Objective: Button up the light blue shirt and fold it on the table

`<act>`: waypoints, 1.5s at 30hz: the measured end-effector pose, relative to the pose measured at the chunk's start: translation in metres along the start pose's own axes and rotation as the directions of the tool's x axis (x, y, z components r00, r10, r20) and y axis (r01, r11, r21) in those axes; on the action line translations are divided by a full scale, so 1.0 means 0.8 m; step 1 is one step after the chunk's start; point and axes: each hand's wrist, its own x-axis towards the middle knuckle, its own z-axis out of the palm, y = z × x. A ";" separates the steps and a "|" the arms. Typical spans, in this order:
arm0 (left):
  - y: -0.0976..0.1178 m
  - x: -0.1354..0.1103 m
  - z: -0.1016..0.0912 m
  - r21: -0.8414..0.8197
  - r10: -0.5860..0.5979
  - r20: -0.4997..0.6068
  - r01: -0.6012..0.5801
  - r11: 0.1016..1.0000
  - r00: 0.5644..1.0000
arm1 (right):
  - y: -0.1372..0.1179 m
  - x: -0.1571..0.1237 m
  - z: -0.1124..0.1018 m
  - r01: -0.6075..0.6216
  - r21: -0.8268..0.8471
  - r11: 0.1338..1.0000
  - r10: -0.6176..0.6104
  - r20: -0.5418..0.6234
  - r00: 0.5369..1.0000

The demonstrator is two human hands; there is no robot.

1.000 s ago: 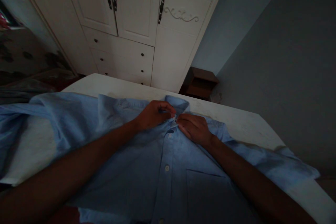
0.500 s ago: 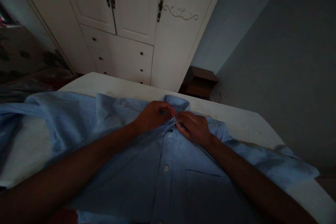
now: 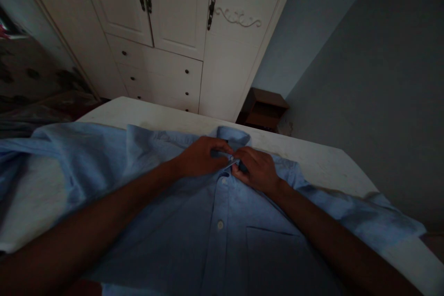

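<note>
A light blue long-sleeved shirt (image 3: 180, 226) lies front side up, its collar (image 3: 236, 135) pointing away from me. Just below the collar, my left hand (image 3: 206, 155) pinches one front edge of the shirt between thumb and fingers. Close against it, my right hand (image 3: 255, 166) grips the other edge, fingertips nearly meeting the left ones. A small pale button (image 3: 231, 158) shows between the fingertips. Lower on the placket, two more buttons are fastened, among them a white button (image 3: 220, 225). A chest pocket (image 3: 272, 254) lies to the right. The fingertips partly hide the cloth they hold.
The shirt rests on a white table (image 3: 173, 114) with angled corners. Behind the table stands a white wardrobe (image 3: 222, 74) with dark handles and drawer knobs. A brown wooden cabinet (image 3: 267, 101) sits by the grey wall at the right.
The fingers of both hands have shifted slightly around the shirt's front edges, and the button between them shows more clearly. The shirt otherwise lies as before.
</note>
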 end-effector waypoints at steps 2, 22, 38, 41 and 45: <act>-0.001 -0.001 0.000 0.066 0.047 0.024 -0.048 0.997 0.999 | 0.000 0.000 0.001 -0.022 0.017 1.000 0.022 0.029 0.999; 0.002 -0.007 0.022 0.516 0.030 -0.005 -0.023 0.856 1.000 | 0.009 -0.004 0.009 -0.036 0.158 0.987 0.031 0.034 0.999; -0.009 -0.010 0.033 0.400 0.074 -0.107 -0.026 0.916 0.991 | 0.002 -0.001 0.004 0.065 0.023 0.998 -0.065 0.007 0.998; -0.005 -0.010 0.034 0.406 0.054 -0.137 0.006 0.914 0.989 | 0.000 0.001 0.003 0.047 -0.006 0.999 -0.047 -0.017 0.999; -0.002 -0.010 0.034 0.420 0.066 -0.143 0.000 0.908 0.988 | -0.002 0.002 0.003 -0.004 0.038 0.999 0.003 0.013 1.000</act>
